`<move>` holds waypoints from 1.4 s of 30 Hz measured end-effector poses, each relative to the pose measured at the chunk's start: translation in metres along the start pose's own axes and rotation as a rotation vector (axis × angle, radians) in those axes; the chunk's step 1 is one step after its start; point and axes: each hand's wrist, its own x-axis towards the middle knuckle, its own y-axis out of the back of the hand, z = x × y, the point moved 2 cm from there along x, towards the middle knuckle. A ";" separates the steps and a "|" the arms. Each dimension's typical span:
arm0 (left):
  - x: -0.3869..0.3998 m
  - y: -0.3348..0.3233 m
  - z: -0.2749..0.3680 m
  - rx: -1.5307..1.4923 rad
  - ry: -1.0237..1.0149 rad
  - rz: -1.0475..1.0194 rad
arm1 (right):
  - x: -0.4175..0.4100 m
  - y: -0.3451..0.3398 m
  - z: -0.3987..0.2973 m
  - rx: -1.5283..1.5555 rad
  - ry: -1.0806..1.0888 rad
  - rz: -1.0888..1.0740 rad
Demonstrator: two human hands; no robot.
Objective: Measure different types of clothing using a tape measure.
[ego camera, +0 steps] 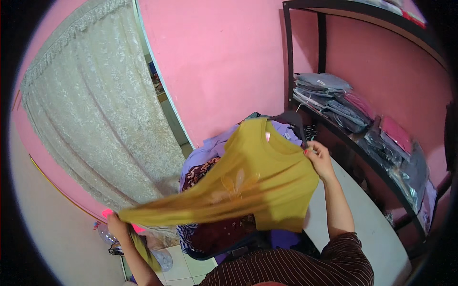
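A mustard-yellow shirt [250,171] with a flower motif on its front is stretched across the middle of the view. My right hand [319,157] grips it at one shoulder, beside the end of a black hanger [295,119] that shows at the neckline. Far to the left, my left hand [118,227] is closed on another part of the shirt, pulling the cloth taut and sideways. Some yellow fabric hangs below that hand. Behind and under the shirt lie lavender clothing [205,153] and dark red patterned clothing [222,236], partly hidden.
A pale table [357,214] extends at the right. Beyond it, a black-framed shelf [331,125] holds folded clothes in plastic bags [322,82]. A pale curtain [103,107] hangs at the left by a pink wall [218,64]. Clear plastic bottles [162,259] stand near the tiled floor.
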 end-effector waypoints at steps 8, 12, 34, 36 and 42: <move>0.188 -0.183 0.179 -0.823 -0.167 0.004 | 0.184 0.030 0.055 -0.443 0.271 0.357; 0.119 -0.294 0.216 -0.843 -0.230 -0.384 | 0.229 0.048 0.123 -0.378 0.194 0.359; -0.217 -0.343 0.185 0.107 0.131 -0.983 | 0.066 0.017 0.278 -1.166 0.103 0.198; -0.217 -0.349 0.176 0.100 0.151 -1.010 | 0.060 0.013 0.271 -1.145 0.056 0.141; -0.224 -0.306 0.169 -0.363 -0.226 -0.829 | 0.033 0.001 0.247 -0.883 0.029 0.024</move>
